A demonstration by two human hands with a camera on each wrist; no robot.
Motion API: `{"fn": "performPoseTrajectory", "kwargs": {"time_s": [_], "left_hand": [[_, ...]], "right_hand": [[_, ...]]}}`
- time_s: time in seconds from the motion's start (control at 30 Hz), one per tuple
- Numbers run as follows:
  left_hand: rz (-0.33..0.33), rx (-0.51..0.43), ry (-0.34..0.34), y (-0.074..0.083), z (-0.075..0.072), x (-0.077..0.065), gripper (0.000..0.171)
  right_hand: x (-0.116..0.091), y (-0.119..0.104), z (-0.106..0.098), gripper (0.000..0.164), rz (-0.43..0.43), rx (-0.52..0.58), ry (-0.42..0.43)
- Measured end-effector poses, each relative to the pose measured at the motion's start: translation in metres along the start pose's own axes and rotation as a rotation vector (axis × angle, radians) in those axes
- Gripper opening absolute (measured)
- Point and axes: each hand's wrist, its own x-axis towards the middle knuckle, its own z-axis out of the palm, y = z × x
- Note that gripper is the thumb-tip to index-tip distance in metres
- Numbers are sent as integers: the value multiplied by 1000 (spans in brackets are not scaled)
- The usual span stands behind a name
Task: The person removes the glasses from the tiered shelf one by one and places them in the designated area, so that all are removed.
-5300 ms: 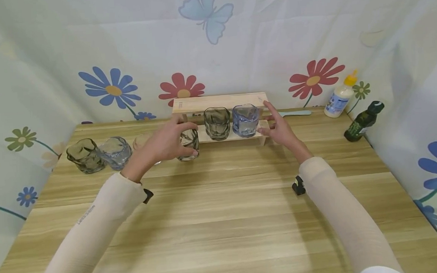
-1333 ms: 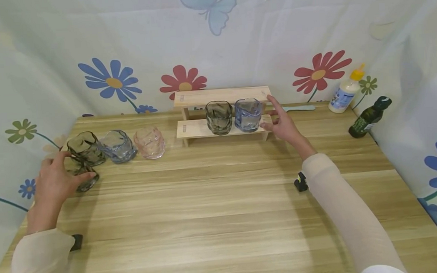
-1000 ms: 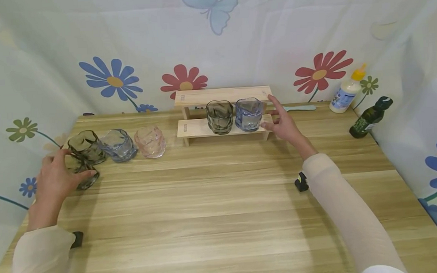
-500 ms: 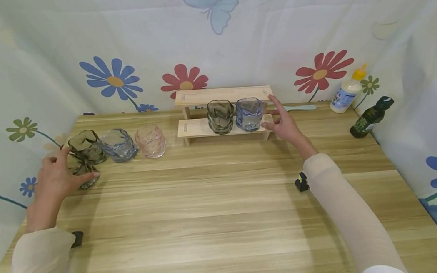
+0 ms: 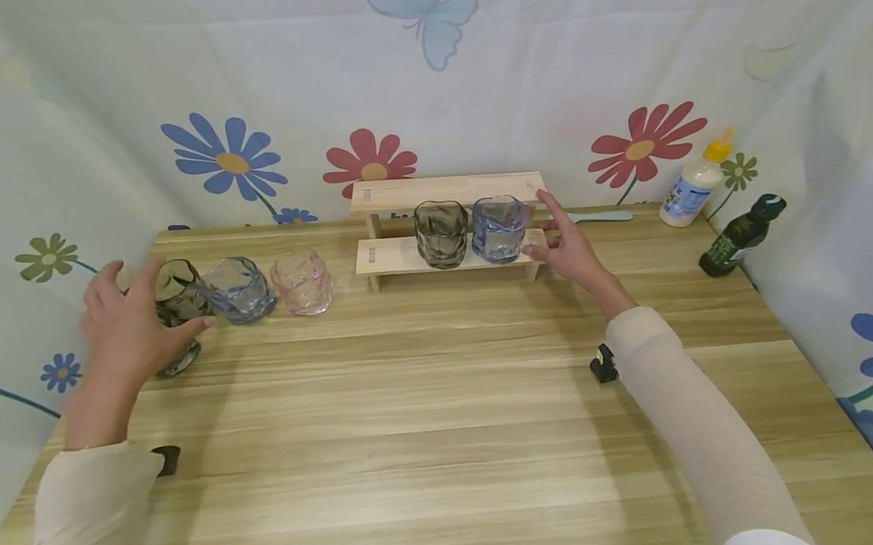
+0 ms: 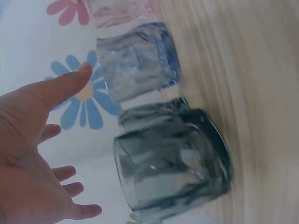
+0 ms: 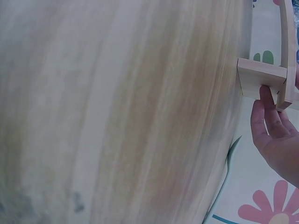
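My left hand [image 5: 128,325] hovers at the far left with its fingers spread, holding nothing. Just beneath it stands a smoky green glass tumbler [image 6: 173,163], apart from the fingers in the left wrist view and mostly covered by the hand in the head view. Behind that are another smoky tumbler [image 5: 183,296], a blue tumbler [image 5: 238,291] and a pink tumbler [image 5: 302,282]. My right hand [image 5: 574,252] grips the right end of a two-tier wooden rack [image 5: 383,257], thumb at the lower shelf. On that shelf sit a smoky tumbler [image 5: 442,235] and a blue tumbler [image 5: 499,231].
Behind the rack's right side lies a pale teal flat utensil [image 5: 600,217]. At the back right stand a white bottle with a yellow cap [image 5: 690,186] and a dark green bottle [image 5: 738,237]. A flowered curtain [image 5: 282,82] encloses the wooden table [image 5: 447,438].
The left hand has carried a smoky tumbler from the rack's left end to the far left, let go of it, and lifted slightly up and right. The right hand stays on the rack.
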Motion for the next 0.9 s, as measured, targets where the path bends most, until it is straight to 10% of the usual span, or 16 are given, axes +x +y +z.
{"fn": "performPoseTrajectory", "kwargs": {"time_s": [0.9], "left_hand": [[448, -78, 74, 105, 31, 43, 89]], "right_hand": [[0, -1, 1, 96, -4, -23, 6]]}}
